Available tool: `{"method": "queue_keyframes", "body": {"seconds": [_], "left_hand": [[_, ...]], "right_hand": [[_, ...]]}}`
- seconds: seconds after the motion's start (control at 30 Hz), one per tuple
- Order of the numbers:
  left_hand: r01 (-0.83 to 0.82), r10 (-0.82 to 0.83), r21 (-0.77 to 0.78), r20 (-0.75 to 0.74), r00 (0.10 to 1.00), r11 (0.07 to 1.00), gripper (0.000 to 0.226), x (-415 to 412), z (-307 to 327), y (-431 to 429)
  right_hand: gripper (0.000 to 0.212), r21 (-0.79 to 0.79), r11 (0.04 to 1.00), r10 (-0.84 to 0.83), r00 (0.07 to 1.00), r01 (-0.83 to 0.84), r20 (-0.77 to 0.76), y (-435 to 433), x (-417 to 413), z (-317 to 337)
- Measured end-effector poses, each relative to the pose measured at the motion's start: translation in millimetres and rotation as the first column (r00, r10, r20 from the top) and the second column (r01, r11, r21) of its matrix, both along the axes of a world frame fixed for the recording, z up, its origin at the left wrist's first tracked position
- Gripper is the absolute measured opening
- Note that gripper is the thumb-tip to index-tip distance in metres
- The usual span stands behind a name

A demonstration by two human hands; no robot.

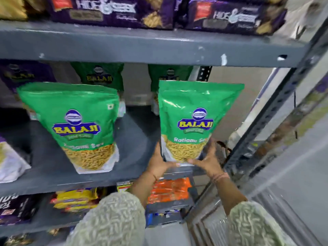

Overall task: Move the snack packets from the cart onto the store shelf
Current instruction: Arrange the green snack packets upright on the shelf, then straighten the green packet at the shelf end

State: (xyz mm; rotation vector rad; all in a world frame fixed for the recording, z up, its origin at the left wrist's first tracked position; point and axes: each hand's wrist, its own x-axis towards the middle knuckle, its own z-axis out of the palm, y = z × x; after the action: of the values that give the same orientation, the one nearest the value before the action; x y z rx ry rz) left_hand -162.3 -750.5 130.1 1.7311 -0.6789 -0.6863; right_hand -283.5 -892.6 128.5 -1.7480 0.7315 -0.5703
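Observation:
A green Balaji snack packet (193, 119) stands upright at the right end of the grey middle shelf (58, 180), near its front edge. My left hand (160, 162) grips its lower left corner and my right hand (208, 158) grips its lower right corner, thumbs meeting under the base. A second green packet (78, 125) of the same kind stands upright to the left, apart from my hands. Two more green packets (99, 77) stand behind, at the back of the shelf. The cart is not in view.
Purple biscuit boxes (113, 9) fill the shelf above. Yellow packs (76, 199) and orange packs (170, 189) lie on the shelf below. A slotted metal upright (276, 110) frames the rack's right side. A purple packet (23, 73) stands at the back left.

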Motion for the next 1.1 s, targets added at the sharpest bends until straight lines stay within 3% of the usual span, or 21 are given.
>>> {"method": "queue_keyframes", "body": {"seconds": [0.1,0.17,0.3,0.4,0.5,0.57,0.63,0.73,0.83,0.97,1.1], "left_hand": [[-0.064,0.063,0.072,0.018,0.998,0.995,0.088,-5,-5,-10],[-0.068,0.058,0.113,0.089,0.994,0.991,0.087,-7,-9,-12],[-0.062,0.049,0.146,0.087,0.995,0.987,0.082,-7,-8,-13],[-0.027,0.018,0.120,0.075,0.997,0.992,0.091,-2,-9,-9],[-0.074,0.069,0.066,0.078,0.995,0.995,0.102,-5,-9,9],[-0.181,0.176,0.027,0.145,0.974,0.983,0.090,-13,-12,36],[-0.276,0.269,-0.013,0.273,0.924,0.961,0.070,-22,-16,73],[-0.350,0.320,-0.005,0.417,0.851,0.937,0.065,-18,-25,134],[-0.451,0.427,-0.055,0.439,0.790,0.891,0.054,4,-27,186],[-0.645,0.638,-0.118,0.358,0.682,0.755,0.044,55,-26,279],[-0.817,0.849,-0.248,0.253,0.465,0.521,0.035,127,-24,391]], "right_hand": [[0.079,-0.004,0.994,0.108,0.993,-0.109,-0.041,0,1,-7],[0.066,-0.038,0.996,0.082,0.996,-0.083,-0.046,5,1,-12],[0.073,-0.078,0.993,0.079,0.992,-0.087,-0.098,7,-1,-15],[0.072,-0.104,0.992,0.056,0.987,-0.072,-0.154,11,-4,-9],[0.087,-0.195,0.976,-0.118,0.989,0.100,-0.085,36,-15,-12],[0.088,-0.346,0.902,-0.308,0.947,0.260,-0.093,68,-24,-24],[0.081,-0.437,0.857,-0.349,0.932,0.275,-0.098,102,-27,-35],[0.064,-0.501,0.860,-0.162,0.983,0.098,-0.084,150,1,-42],[0.049,-0.519,0.846,0.114,0.992,-0.123,-0.049,202,47,-31],[0.048,-0.515,0.758,0.459,0.889,-0.400,-0.015,291,118,-12],[0.050,-0.514,0.637,0.650,0.758,-0.575,-0.042,394,196,-7]]}}
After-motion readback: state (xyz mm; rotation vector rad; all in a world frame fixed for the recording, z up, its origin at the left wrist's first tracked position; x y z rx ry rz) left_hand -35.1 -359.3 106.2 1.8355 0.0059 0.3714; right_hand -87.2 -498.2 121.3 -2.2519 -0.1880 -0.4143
